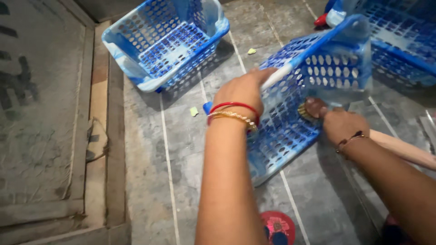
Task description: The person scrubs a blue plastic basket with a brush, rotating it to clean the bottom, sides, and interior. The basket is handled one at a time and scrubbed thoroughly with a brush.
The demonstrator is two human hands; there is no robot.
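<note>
A blue and white perforated plastic basket [313, 72] stands tilted on the tiled floor, its open side facing me. My left hand [243, 88], with red and gold bangles on the wrist, grips the basket's near rim and holds it up. My right hand [340, 124] is closed on a brown-handled scrub brush [311, 109], whose bristles press against the basket's inner mesh wall.
A second blue basket [165, 41] sits upright at the back left. A third blue basket [399, 36] lies at the top right. Small pale scraps [194, 111] dot the wet grey tiled floor [150, 159]. A raised worn step [41, 113] runs along the left.
</note>
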